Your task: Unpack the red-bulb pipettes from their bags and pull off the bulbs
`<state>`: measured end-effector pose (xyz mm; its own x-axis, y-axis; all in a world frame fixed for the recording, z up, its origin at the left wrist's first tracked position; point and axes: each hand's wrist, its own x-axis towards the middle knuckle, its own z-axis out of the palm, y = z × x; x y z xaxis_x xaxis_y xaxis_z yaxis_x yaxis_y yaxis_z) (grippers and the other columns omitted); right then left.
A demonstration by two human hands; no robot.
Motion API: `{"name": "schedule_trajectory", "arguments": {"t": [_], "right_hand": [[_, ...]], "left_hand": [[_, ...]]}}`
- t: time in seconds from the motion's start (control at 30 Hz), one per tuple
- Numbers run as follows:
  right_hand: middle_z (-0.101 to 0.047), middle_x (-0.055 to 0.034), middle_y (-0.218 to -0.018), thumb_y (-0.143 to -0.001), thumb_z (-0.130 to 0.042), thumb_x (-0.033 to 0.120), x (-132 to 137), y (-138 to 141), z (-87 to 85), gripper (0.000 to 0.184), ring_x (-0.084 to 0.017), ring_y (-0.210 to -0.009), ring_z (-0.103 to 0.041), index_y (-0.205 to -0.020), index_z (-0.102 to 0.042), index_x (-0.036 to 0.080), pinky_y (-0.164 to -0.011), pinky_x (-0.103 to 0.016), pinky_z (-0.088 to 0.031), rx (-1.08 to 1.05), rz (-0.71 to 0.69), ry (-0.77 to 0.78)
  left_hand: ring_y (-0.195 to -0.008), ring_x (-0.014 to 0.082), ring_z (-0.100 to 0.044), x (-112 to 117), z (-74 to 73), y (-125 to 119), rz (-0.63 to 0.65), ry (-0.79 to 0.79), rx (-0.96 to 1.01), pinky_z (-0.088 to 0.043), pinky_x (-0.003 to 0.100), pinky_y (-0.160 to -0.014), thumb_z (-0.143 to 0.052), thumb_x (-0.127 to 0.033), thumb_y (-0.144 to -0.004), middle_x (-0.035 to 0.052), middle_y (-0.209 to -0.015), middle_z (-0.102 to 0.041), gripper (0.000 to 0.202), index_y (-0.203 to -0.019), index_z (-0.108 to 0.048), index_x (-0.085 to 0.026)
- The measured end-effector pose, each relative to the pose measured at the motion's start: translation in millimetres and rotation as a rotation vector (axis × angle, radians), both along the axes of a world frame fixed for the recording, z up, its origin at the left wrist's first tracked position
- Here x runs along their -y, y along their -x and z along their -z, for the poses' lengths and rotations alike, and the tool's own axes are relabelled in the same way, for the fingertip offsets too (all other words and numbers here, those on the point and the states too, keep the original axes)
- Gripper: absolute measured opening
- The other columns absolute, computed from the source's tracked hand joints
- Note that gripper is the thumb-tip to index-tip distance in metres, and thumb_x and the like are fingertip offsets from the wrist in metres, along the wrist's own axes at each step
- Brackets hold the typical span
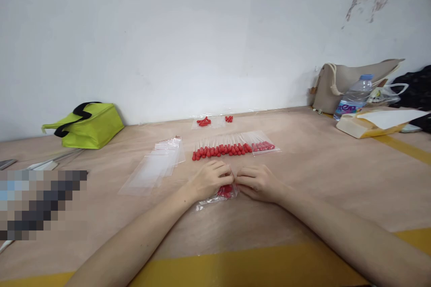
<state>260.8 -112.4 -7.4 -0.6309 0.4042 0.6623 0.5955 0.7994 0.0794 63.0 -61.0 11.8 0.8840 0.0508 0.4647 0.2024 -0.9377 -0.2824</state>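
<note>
My left hand (210, 179) and my right hand (257, 181) meet at the middle of the table, fingers curled and pinching the top edge of a small clear plastic bag (215, 198) with red-capped droppers inside. Just beyond my hands lies a row of loose glass droppers with red bulbs (220, 149). A filled clear bag (261, 145) of the same droppers lies at the row's right end. A stack of empty clear bags (156, 166) sits to the left of my left hand.
Loose red bulbs on plastic (210, 121) lie near the wall. A lime-green bag (85, 125) stands at the back left. A beige tote (350, 83), water bottle (353, 97) and papers (377, 123) are at the back right. A yellow stripe (235, 267) runs along the near edge.
</note>
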Motion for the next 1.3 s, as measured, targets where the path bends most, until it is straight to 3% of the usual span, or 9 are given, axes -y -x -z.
{"name": "schedule_trajectory", "arguments": {"t": [0.2, 0.37, 0.53, 0.7, 0.8, 0.9, 1.03, 1.13, 1.3], "right_hand": [[-0.057, -0.0016, -0.066, -0.084, -0.038, 0.009, 3.7, 4.1, -3.9, 0.025, -0.011, -0.065, -0.049, -0.071, -0.057, 0.017, -0.057, -0.022, -0.036, 0.062, -0.039, -0.124], [-0.056, -0.0009, -0.065, -0.085, -0.034, 0.009, 3.5, 5.0, -3.2, 0.029, -0.011, -0.064, -0.048, -0.068, -0.055, 0.017, -0.057, -0.024, -0.035, 0.139, -0.054, -0.118], [-0.06, -0.003, -0.081, -0.084, -0.038, 0.011, 5.2, 3.4, -3.7, 0.02, -0.014, -0.079, -0.052, -0.081, -0.057, 0.018, -0.06, -0.023, -0.037, 0.187, -0.033, 0.054], [-0.06, -0.0042, -0.091, -0.079, -0.047, 0.015, 6.8, 3.4, -8.4, 0.01, -0.013, -0.083, -0.053, -0.079, -0.057, 0.018, -0.069, -0.024, -0.042, 0.009, -0.123, 0.379], [-0.061, -0.0038, -0.088, -0.074, -0.054, 0.014, 5.7, 1.4, -10.3, 0.008, -0.013, -0.082, -0.054, -0.081, -0.058, 0.017, -0.075, -0.026, -0.043, -0.106, -0.228, 0.554], [-0.063, -0.0045, -0.091, -0.077, -0.051, 0.016, 4.2, 0.0, -11.4, 0.016, -0.014, -0.086, -0.055, -0.09, -0.061, 0.018, -0.081, -0.03, -0.043, -0.185, -0.233, 0.667], [-0.066, -0.0034, -0.091, -0.083, -0.045, 0.021, 2.5, 4.9, -7.2, 0.026, -0.014, -0.082, -0.058, -0.103, -0.061, 0.021, -0.077, -0.03, -0.046, -0.337, -0.137, 0.744], [-0.067, -0.0018, -0.084, -0.078, -0.053, 0.024, 1.4, 10.7, -1.1, 0.034, -0.013, -0.073, -0.06, -0.112, -0.056, 0.019, -0.072, -0.03, -0.048, -0.448, -0.106, 0.838], [-0.065, -0.0028, -0.086, -0.064, -0.069, 0.024, 0.5, 13.9, 3.1, 0.051, -0.013, -0.072, -0.057, -0.112, -0.054, 0.017, -0.069, -0.029, -0.048, -0.512, -0.007, 0.888]], "left_hand": [[-0.08, 0.0128, -0.049, -0.7, -1.1, 0.2, 0.019, 0.056, -0.011, -0.039, 0.025, -0.07, -0.038, -0.012, -0.087, 0.0034, -0.088, -0.058, 0.021, -0.075, -0.055, -0.016], [-0.079, 0.0128, -0.05, 0.3, -8.0, -0.8, 0.039, 0.032, -0.177, -0.038, 0.027, -0.069, -0.037, -0.015, -0.089, 0.0011, -0.079, -0.058, 0.024, -0.069, -0.051, -0.016], [-0.081, 0.0126, -0.052, -2.7, -24.1, 9.2, 0.006, -0.008, -0.155, -0.039, 0.026, -0.068, -0.034, -0.015, -0.09, 0.001, -0.085, -0.062, 0.022, -0.081, -0.054, -0.017], [-0.083, 0.0135, -0.054, -3.5, -32.3, 15.4, 0.013, -0.035, -0.165, -0.04, 0.027, -0.071, -0.034, -0.015, -0.09, 0.0031, -0.093, -0.062, 0.021, -0.088, -0.056, -0.017], [-0.081, 0.0138, -0.055, 1.5, -30.8, 14.6, -0.065, 0.11, -0.19, -0.042, 0.026, -0.069, -0.035, -0.02, -0.091, 0.0031, -0.09, -0.062, 0.022, -0.09, -0.057, -0.018], [-0.085, 0.0152, -0.056, 7.6, -25.6, 21.7, -0.181, 0.362, -0.194, -0.045, 0.028, -0.075, -0.039, -0.029, -0.089, 0.0042, -0.092, -0.062, 0.022, -0.097, -0.056, -0.018], [-0.112, 0.02, -0.047, 17.0, -12.6, 48.1, -0.257, 0.615, -0.119, -0.04, 0.036, -0.093, -0.045, -0.035, -0.085, 0.0096, -0.123, -0.049, 0.042, -0.124, -0.04, -0.02], [-0.12, 0.0231, -0.04, 25.6, -2.9, 64.1, -0.308, 0.699, -0.078, -0.036, 0.042, -0.098, -0.049, -0.038, -0.082, 0.0114, -0.133, -0.04, 0.057, -0.133, -0.029, -0.02], [-0.112, 0.0212, -0.048, 31.3, 1.2, 55.8, -0.334, 0.753, 0.044, -0.041, 0.04, -0.093, -0.049, -0.036, -0.083, 0.0084, -0.124, -0.05, 0.048, -0.127, -0.036, -0.023]]}}
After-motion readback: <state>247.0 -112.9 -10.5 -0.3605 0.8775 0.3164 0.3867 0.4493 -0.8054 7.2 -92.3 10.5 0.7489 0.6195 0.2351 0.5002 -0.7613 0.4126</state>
